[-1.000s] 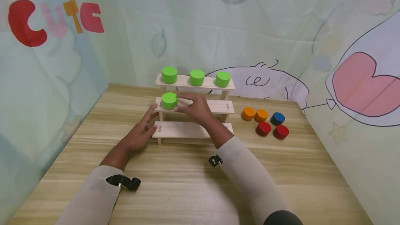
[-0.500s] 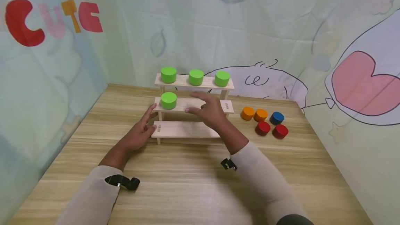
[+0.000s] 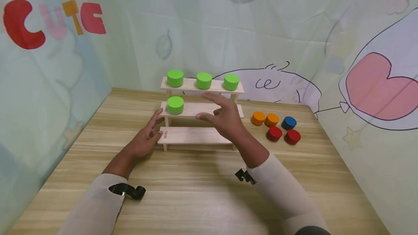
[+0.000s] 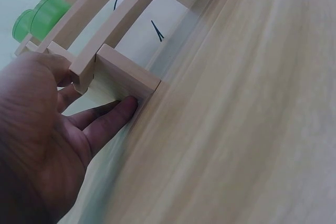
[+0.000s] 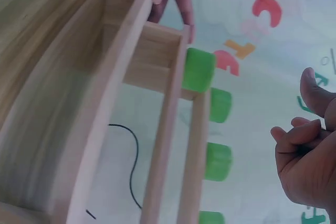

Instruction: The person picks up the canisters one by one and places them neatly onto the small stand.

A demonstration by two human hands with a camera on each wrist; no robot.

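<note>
A three-tier wooden stand stands on the table. Its top shelf bears three green discs: a left one, a middle one and a right one. Another green disc sits at the left end of the middle shelf. My left hand touches the stand's left end; in the left wrist view its fingertips lie against the lowest side board. With thumb and forefinger spread apart and nothing between them, my right hand hovers before the right half of the middle shelf, hiding part of it.
Right of the stand lie two orange discs, a left one and a right one, a blue disc and two red discs, a left one and a right one. A printed curtain hangs around the wooden table.
My right hand has let go of the green disc on the middle shelf and drawn away to the right. My left hand stays at the stand's left end.
</note>
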